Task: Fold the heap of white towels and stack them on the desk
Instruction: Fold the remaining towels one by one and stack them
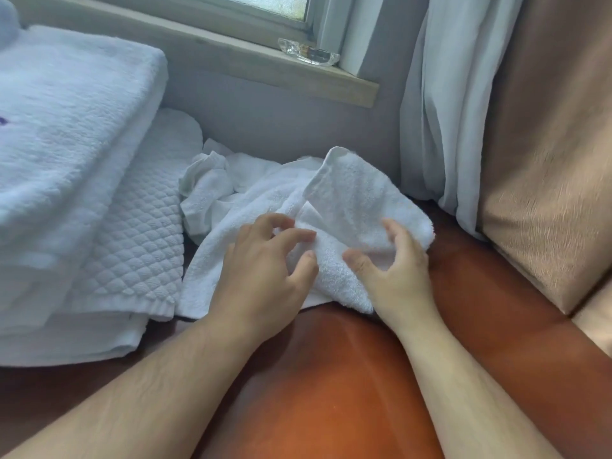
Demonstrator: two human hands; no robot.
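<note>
Towel [359,200] at your orange desk's [331,376] far edge under the windowsill [298,74]: right hand [397,279] grips it, left hand's [265,286] hold unclear.

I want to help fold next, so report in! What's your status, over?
Right grip pinches small white towel. Left grip curled on it, hold unclear. Loose heap behind, folded stack left. Nothing blocking.

Left forearm [159,385] bare, visibly haired; right forearm [463,385] bare, hair sparser.
</note>
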